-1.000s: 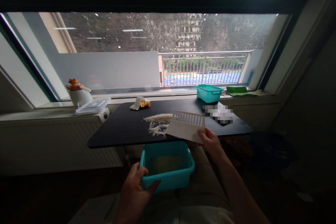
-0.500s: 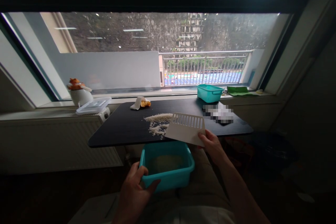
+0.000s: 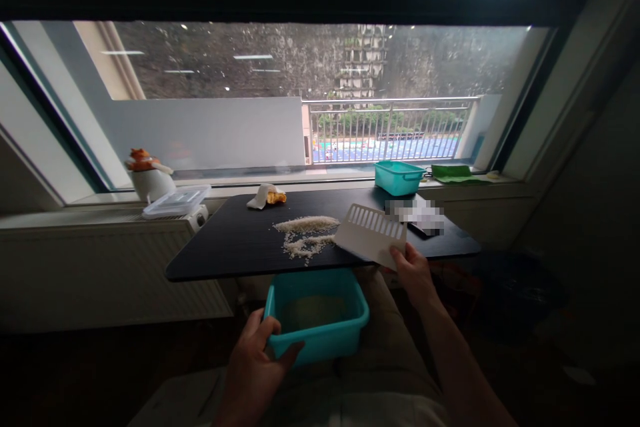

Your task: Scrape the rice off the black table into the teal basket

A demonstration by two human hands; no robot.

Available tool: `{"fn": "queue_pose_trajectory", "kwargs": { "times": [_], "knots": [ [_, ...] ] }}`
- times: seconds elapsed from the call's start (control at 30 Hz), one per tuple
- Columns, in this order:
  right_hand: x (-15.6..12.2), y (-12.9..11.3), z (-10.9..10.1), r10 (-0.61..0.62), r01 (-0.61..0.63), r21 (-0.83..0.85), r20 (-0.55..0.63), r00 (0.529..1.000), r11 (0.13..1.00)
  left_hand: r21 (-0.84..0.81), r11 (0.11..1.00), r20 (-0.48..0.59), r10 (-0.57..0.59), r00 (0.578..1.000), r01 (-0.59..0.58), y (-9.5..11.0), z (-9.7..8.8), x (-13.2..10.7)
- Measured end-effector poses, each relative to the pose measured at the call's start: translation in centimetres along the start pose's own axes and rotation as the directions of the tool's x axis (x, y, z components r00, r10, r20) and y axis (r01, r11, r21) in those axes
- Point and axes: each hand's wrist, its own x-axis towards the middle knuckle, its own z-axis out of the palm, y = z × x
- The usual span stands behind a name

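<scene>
My left hand (image 3: pixel 263 353) grips the near left corner of a turquoise plastic basin (image 3: pixel 325 340), just below the table's front edge. Pale contents lie in its bottom, too dim to make out. My right hand (image 3: pixel 413 273) is closed on the lower right corner of a flat white plastic scraper (image 3: pixel 370 237), which has a row of slots along its far edge. The scraper is tilted over the black table (image 3: pixel 220 247), right of the spilled rice (image 3: pixel 305 223). The rice lies in a long heap at the back with looser grains in front.
A crumpled tissue with something orange (image 3: pixel 267 197) lies at the table's back. Right of it stand a second turquoise basin (image 3: pixel 399 178) and a blurred-out item (image 3: pixel 420 217). A clear plastic lid (image 3: pixel 177 201) and a white pot (image 3: pixel 151 181) are by the window at left.
My right hand has moved the scraper to the right and turned it, uncovering more of the rice. My left hand and the basin have hardly moved.
</scene>
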Motion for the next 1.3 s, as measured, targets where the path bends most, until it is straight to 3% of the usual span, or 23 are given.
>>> {"fn": "queue_pose_trajectory", "kwargs": {
  "times": [0.47, 0.9, 1.3],
  "knots": [
    [-1.4, -0.5, 0.9, -0.108, 0.106, 0.033, 0.051, 0.993, 0.994, -0.005, 1.0, 0.01, -0.015, 1.0, 0.015, 0.2, 0.1, -0.1],
    [-1.8, -0.9, 1.8, -0.115, 0.111, 0.041, 0.102, 0.988, 0.993, 0.014, 1.0, 0.007, 0.002, 1.0, -0.002, 0.0, 0.0, -0.1],
    [-2.1, -0.8, 0.9, -0.081, 0.075, 0.062, 0.116, 0.99, 0.995, 0.029, 1.0, 0.019, -0.006, 1.0, 0.006, -0.3, 0.1, 0.0]
  ]
}}
